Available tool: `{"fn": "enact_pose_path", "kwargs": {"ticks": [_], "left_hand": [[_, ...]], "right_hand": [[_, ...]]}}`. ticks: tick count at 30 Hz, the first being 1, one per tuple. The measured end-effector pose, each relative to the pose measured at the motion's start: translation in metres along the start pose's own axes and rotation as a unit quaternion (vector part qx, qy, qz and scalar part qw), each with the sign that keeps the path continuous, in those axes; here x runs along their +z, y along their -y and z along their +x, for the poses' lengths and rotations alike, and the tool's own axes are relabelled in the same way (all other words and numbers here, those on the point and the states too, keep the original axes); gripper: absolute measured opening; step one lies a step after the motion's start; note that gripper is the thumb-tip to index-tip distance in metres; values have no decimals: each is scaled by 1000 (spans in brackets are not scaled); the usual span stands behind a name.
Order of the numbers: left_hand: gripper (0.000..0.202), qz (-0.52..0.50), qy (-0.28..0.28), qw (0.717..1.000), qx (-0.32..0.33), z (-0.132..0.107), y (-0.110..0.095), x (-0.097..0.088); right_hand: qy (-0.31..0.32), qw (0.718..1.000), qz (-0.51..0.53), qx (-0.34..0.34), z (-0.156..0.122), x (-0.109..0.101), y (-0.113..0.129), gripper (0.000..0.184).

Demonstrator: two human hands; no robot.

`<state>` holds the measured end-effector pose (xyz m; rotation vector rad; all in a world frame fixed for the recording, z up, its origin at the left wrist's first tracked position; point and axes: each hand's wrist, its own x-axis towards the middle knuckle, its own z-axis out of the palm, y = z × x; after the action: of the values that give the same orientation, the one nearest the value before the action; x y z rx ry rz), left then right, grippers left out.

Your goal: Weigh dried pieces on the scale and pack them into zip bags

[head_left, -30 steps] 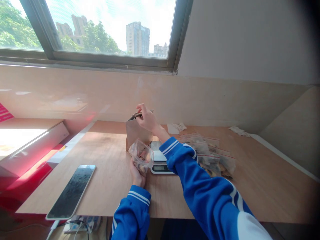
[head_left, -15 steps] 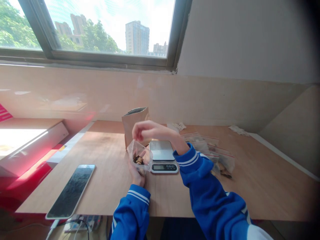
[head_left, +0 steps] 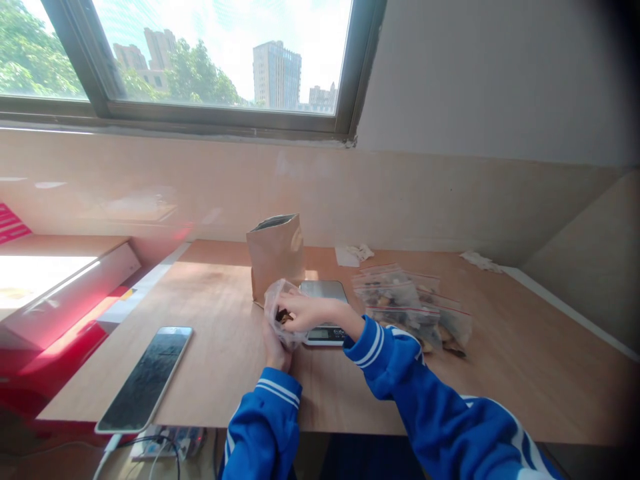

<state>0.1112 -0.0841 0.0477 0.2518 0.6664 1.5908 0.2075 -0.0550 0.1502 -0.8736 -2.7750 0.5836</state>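
My left hand (head_left: 274,347) grips a clear plastic bag (head_left: 278,313) from below, and dark brown pieces show inside the bag. My right hand (head_left: 313,313) is at the bag's mouth, its fingertips among those pieces, though I cannot tell if they pinch any. Behind the bag stands an open brown paper bag (head_left: 275,257). A digital kitchen scale (head_left: 323,289) sits just right of my hands, with my right hand partly hiding its display.
Several filled zip bags (head_left: 410,307) lie in a pile right of the scale on the wooden table (head_left: 220,320). A smartphone (head_left: 145,380) lies at the front left. Crumpled tissue (head_left: 353,253) lies by the wall, and a window is above.
My right hand has come down from above the plastic bag to its mouth, and its fingers are now inside. The left hand and plastic bag have barely moved.
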Motion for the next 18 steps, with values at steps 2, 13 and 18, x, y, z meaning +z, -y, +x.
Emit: {"fn": "enact_pose_path", "kwargs": {"ticks": [2,13,18], "left_hand": [[36,0,-3,1000,3,2,0,2],[33,16,-42,998,-52,0,-1,2],[31,8,-27,999,-46,-2,-2,3]], "right_hand": [[2,1000,-10,1,0,1,-6,21],[23,999,24,-26,-6,1,-11,32],[41,999,22,21,-2,4,-5,18]]}}
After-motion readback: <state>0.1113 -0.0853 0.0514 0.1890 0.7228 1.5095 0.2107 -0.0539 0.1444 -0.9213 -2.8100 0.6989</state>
